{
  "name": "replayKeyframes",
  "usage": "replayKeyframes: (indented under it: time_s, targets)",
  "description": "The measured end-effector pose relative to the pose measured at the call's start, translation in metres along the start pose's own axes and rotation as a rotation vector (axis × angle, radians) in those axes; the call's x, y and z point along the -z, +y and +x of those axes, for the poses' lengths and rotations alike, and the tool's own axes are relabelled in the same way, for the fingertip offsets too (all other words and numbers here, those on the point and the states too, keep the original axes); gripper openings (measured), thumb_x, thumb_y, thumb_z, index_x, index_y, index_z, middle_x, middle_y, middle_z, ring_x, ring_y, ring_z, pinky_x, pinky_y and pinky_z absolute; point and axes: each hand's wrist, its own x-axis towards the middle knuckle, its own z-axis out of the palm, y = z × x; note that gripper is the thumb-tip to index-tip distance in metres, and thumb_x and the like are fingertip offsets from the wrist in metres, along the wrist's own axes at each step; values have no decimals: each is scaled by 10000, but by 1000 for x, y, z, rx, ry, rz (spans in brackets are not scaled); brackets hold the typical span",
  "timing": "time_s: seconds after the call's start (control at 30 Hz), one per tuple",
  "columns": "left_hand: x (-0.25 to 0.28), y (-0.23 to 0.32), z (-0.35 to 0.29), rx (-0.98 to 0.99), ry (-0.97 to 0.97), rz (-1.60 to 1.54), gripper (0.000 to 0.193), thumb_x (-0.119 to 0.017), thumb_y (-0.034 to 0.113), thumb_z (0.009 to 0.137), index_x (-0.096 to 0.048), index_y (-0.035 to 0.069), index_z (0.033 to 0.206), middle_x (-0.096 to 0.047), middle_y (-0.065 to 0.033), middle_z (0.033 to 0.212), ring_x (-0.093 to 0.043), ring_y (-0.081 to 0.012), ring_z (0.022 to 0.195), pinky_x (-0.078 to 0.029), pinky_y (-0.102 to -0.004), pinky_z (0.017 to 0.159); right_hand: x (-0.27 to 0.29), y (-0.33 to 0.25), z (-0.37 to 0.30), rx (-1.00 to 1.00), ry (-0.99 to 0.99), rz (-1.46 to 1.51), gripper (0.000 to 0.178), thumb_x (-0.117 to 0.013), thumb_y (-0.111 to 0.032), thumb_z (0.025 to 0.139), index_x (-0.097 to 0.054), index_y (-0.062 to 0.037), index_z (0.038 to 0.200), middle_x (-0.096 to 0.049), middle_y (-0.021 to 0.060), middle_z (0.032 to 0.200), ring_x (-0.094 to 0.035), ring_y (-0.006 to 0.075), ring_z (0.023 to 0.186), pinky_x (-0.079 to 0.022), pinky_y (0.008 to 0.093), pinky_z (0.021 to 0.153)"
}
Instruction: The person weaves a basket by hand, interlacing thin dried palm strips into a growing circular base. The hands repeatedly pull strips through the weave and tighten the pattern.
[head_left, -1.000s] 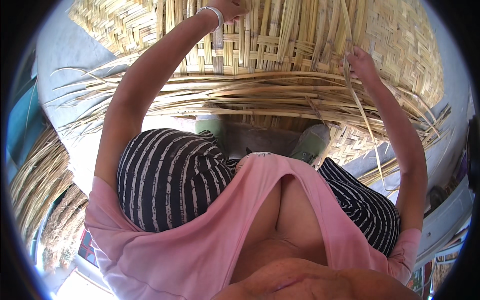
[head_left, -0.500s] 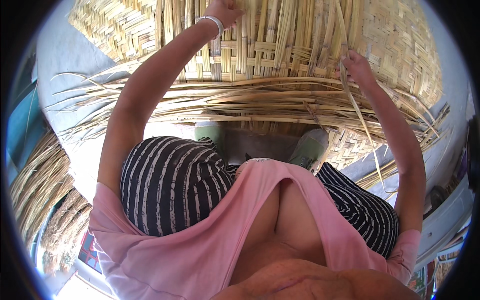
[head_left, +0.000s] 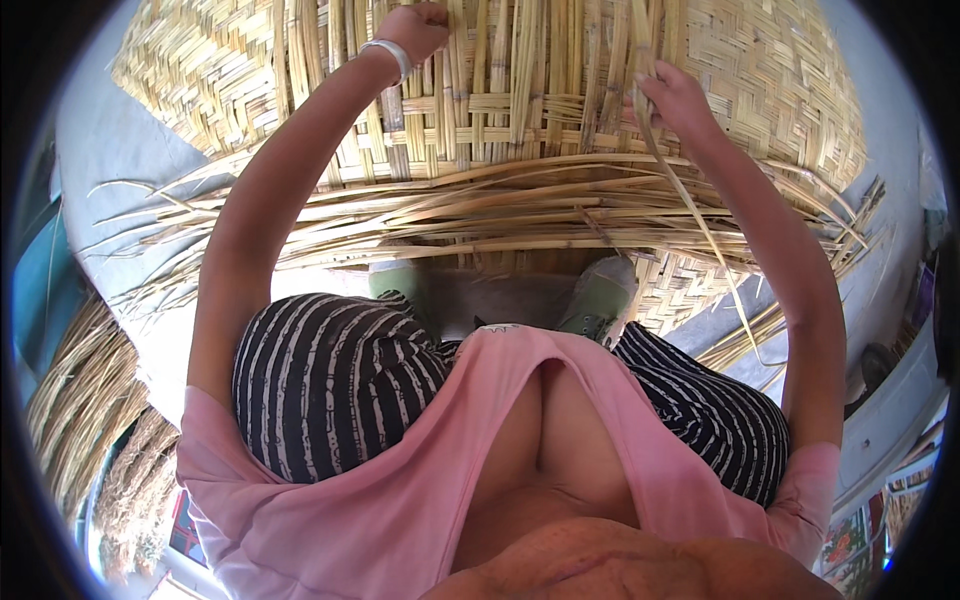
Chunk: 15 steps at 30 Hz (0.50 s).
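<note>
A partly woven mat of pale yellow split-cane strips lies before me, with lengthwise strips loosely crossed in its middle. My left hand, a pale band around its wrist, rests at the mat's far left part. Its fingers are curled down against the strips; what they grip is hidden. On the right side, my right hand pinches a long, thin cane strip. That strip runs upward over the weave from my fingers, and its other end hangs toward my right knee, bending near its tip.
A bundle of loose cane strips lies across the mat's near edge, just beyond my shoes. Tightly woven parts flank the middle. More long strips are heaped at left, near a teal object. A grey-blue surface stands at right.
My right hand has moved farther away and slightly left over the mat, still holding the strip. The left hand has shifted slightly. The whole view has also shifted a little.
</note>
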Motion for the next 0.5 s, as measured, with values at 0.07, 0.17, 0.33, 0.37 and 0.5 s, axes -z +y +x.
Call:
replayKeyframes:
  time_s: [0.07, 0.17, 0.33, 0.37, 0.5]
  targets:
    - [-8, 13, -14, -37, -7, 339, 218, -584, 139, 911, -637, 67, 1110, -665, -90, 1112, -643, -208, 983, -572, -361, 852, -7, -14, 7, 47, -4, -5, 297, -510, -241, 1015, -543, 7, 1175, -669, 150, 993, -706, 225, 845, -602, 359, 777]
    - [-46, 48, -42, -231, -140, 1329, 193, -588, 104, 901, -654, 71, 1079, -677, -82, 1090, -647, -196, 965, -573, -354, 846, -16, -21, 29, 86, -54, -13, 301, -500, -236, 1018, -543, 8, 1188, -668, 158, 1026, -708, 217, 866, -602, 357, 774]
    - [-50, 70, -25, -523, -396, 1992, 94, -621, 72, 837, -691, 100, 893, -696, -54, 1032, -654, -207, 970, -547, -346, 893, -30, -27, 58, 130, -36, -7, 304, -493, -251, 1022, -544, -1, 1186, -641, 135, 1065, -694, 209, 901, -595, 349, 760]
    - [-44, 68, -20, -566, -427, 1972, 90, -617, 86, 844, -690, 97, 896, -697, -51, 1038, -653, -207, 983, -543, -347, 904, -35, -35, 58, 125, -40, -11, 305, -494, -254, 1022, -543, -2, 1188, -633, 129, 1075, -686, 206, 916, -591, 351, 773]
    - [-24, 52, 10, -585, -455, 1998, 162, -591, 127, 869, -693, 90, 989, -684, -48, 1143, -648, -205, 1040, -531, -350, 926, -48, -55, 62, -26, 25, 84, 238, -456, -81, 968, -566, -28, 1172, -634, 144, 965, -697, 267, 838, -540, 399, 618]
